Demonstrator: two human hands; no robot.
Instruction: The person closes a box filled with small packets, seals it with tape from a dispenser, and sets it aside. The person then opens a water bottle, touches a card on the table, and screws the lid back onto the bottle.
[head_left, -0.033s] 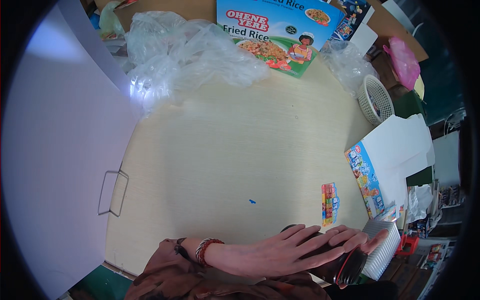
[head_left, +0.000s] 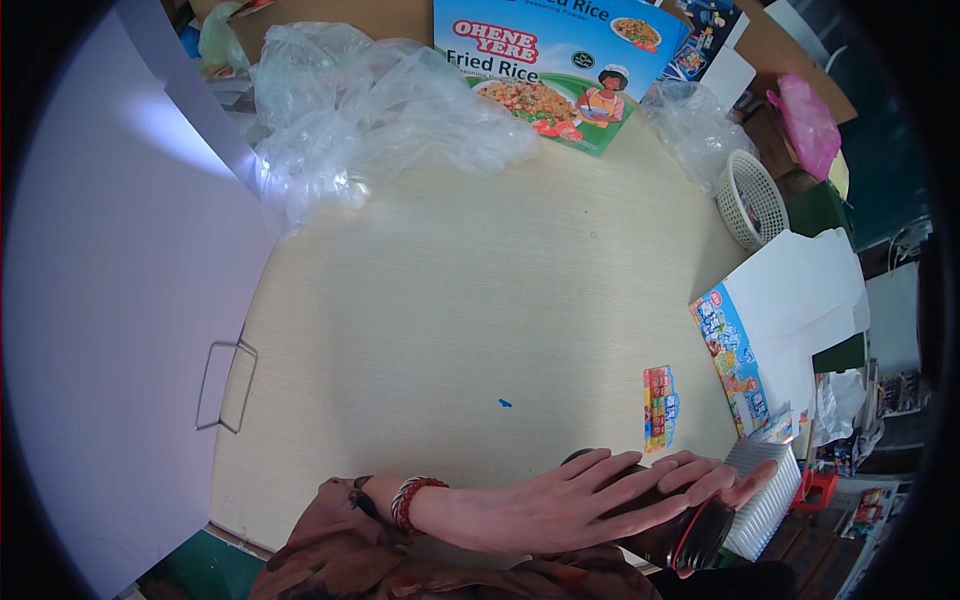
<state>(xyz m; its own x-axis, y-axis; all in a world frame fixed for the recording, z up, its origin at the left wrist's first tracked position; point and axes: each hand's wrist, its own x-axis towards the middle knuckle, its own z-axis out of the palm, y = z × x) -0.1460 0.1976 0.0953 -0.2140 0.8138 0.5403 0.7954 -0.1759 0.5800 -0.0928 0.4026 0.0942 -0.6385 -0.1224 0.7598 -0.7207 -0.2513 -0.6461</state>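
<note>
Reaching across from the lower left, my left hand lies over a dark cylindrical bottle with a thin red ring near one end. Its long fingers are slightly spread and curve over the bottle's side; a red and white braided bracelet is on that wrist. My right hand is closed around the far side of the same bottle, its fingers close to the left fingertips. The bottle lies tilted at the table's near edge, and much of it is hidden under both hands. A small colourful card lies flat just beyond.
An open white-and-blue printed carton and a ridged translucent container stand at right. Farther back are a white basket, clear plastic bags and a blue-green food box. At left rises a white panel beside a wire handle.
The bright glare at the left has shifted from the plastic bag toward the white panel. Both hands and the bottle have stayed in place.
</note>
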